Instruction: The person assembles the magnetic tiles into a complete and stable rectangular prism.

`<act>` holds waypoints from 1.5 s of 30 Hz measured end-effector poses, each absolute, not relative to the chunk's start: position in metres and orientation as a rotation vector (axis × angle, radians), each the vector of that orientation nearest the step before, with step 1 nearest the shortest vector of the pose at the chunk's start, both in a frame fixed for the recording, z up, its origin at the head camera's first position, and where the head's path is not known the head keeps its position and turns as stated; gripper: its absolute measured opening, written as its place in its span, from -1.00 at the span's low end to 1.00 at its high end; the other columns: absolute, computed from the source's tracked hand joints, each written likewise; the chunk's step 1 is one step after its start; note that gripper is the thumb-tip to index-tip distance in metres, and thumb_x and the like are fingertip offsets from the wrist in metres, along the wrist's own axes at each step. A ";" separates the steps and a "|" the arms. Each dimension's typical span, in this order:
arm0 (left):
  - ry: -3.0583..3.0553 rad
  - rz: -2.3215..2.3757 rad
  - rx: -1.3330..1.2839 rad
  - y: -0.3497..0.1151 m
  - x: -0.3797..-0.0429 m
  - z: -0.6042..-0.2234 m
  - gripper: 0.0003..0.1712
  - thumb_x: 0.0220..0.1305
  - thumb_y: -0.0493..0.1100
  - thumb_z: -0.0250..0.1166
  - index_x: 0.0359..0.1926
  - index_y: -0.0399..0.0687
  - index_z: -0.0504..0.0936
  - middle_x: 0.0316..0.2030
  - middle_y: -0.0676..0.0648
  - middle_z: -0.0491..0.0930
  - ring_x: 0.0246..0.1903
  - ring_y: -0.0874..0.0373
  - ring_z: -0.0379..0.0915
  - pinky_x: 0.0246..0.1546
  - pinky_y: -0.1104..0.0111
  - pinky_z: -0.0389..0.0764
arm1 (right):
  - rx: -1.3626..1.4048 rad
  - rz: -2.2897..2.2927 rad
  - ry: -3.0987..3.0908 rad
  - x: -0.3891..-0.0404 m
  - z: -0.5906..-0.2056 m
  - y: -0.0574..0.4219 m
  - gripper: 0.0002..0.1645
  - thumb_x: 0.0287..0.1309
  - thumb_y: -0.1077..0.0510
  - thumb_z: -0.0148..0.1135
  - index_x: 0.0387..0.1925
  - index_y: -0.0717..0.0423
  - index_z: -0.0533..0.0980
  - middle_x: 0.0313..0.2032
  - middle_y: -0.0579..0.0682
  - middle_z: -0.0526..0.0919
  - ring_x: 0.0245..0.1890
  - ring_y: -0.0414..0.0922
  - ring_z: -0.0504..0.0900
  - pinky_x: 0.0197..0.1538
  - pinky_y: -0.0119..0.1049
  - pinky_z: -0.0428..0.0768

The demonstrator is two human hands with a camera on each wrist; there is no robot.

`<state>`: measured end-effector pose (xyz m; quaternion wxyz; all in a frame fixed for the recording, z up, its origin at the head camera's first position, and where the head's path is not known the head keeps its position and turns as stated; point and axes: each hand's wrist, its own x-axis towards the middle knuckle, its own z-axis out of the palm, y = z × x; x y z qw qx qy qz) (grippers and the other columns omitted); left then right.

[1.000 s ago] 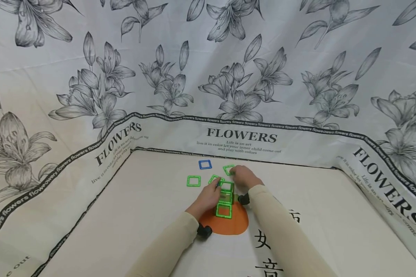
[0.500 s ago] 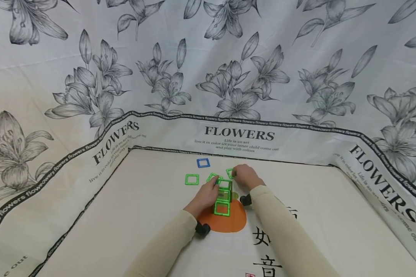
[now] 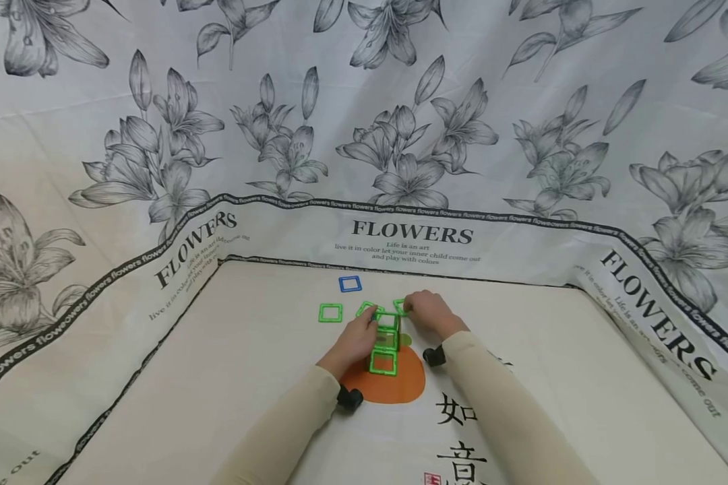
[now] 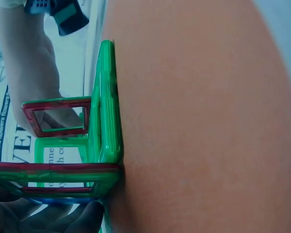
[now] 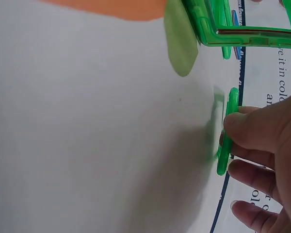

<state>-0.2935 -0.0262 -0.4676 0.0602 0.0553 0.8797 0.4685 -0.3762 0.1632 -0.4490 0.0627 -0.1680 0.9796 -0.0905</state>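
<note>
In the head view, my left hand (image 3: 356, 342) grips the side of a small structure of green square magnetic tiles (image 3: 385, 349), standing over an orange print. In the left wrist view, the structure's tiles (image 4: 109, 107) meet at right angles, with fingers (image 4: 63, 216) under the lower one and a blue edge beside them. Beyond the structure, my right hand (image 3: 432, 314) pinches a single green magnetic tile (image 5: 224, 158) between thumb and fingers. That tile shows edge-on in the right wrist view, casting a shadow on the white cloth. Its two lower fingers are spread away from it.
A loose green tile (image 3: 320, 313) lies left of the structure, and a blue tile (image 3: 350, 277) lies farther back. Another green tile (image 3: 364, 306) shows just beyond my left fingertips. A flowered curtain (image 3: 400, 162) rises behind the white cloth (image 3: 249, 350).
My right hand has drawn its green tile slightly back toward me and to the right. My left hand stays on the structure. The whole view has shifted a little.
</note>
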 end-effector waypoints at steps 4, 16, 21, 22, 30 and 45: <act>2.666 1.409 0.164 -0.026 -0.294 -0.469 -0.44 0.53 -0.03 -0.22 0.49 0.09 0.13 0.41 -0.11 0.26 0.34 -0.06 0.28 0.19 0.03 0.42 | -0.544 -0.278 2.975 -0.369 -0.447 0.166 -0.82 0.26 0.15 0.17 -0.15 -0.04 0.62 -0.10 -0.04 0.69 -0.07 -0.03 0.60 0.12 -0.05 0.55; 2.657 1.395 0.141 -0.024 -0.293 -0.468 -0.48 0.53 -0.01 -0.22 0.44 0.32 0.23 0.43 -0.01 0.25 0.42 -0.03 0.14 0.38 -0.04 0.25 | -0.732 -0.311 3.034 -0.354 -0.448 0.175 -0.78 0.27 0.21 0.16 -0.10 -0.02 0.63 -0.07 -0.03 0.71 -0.01 -0.01 0.62 0.17 -0.02 0.52; 2.633 1.419 0.131 -0.023 -0.292 -0.466 -0.48 0.53 -0.01 -0.22 0.44 0.32 0.23 0.43 -0.01 0.24 0.44 -0.05 0.10 0.40 -0.05 0.21 | -0.747 -0.366 3.024 -0.347 -0.447 0.178 -0.72 0.29 0.24 0.12 -0.03 -0.02 0.62 -0.03 -0.03 0.69 0.05 -0.01 0.60 0.22 -0.04 0.51; 2.629 1.424 0.131 -0.023 -0.292 -0.466 -0.48 0.53 -0.01 -0.22 0.44 0.31 0.23 0.44 -0.01 0.23 0.44 -0.04 0.09 0.40 -0.05 0.20 | -0.747 -0.371 3.023 -0.346 -0.447 0.179 -0.71 0.30 0.24 0.11 -0.01 -0.01 0.62 -0.02 -0.03 0.69 0.06 -0.01 0.60 0.23 -0.05 0.50; 2.624 1.430 0.138 -0.023 -0.292 -0.465 -0.48 0.54 -0.02 -0.22 0.46 0.28 0.20 0.45 -0.01 0.20 0.46 -0.04 0.05 0.42 -0.04 0.16 | -0.777 -0.395 3.023 -0.338 -0.446 0.182 -0.70 0.28 0.23 0.13 0.00 0.06 0.62 -0.03 0.01 0.68 0.09 0.01 0.58 0.24 -0.05 0.49; 2.623 1.423 0.164 -0.024 -0.289 -0.464 -0.47 0.53 -0.05 -0.22 0.47 0.26 0.19 0.45 -0.02 0.19 0.46 -0.05 0.04 0.42 -0.04 0.15 | -0.752 -0.427 3.054 -0.322 -0.444 0.193 -0.71 0.19 0.21 0.18 -0.06 0.11 0.65 -0.19 -0.02 0.70 -0.15 -0.08 0.63 0.06 -0.12 0.60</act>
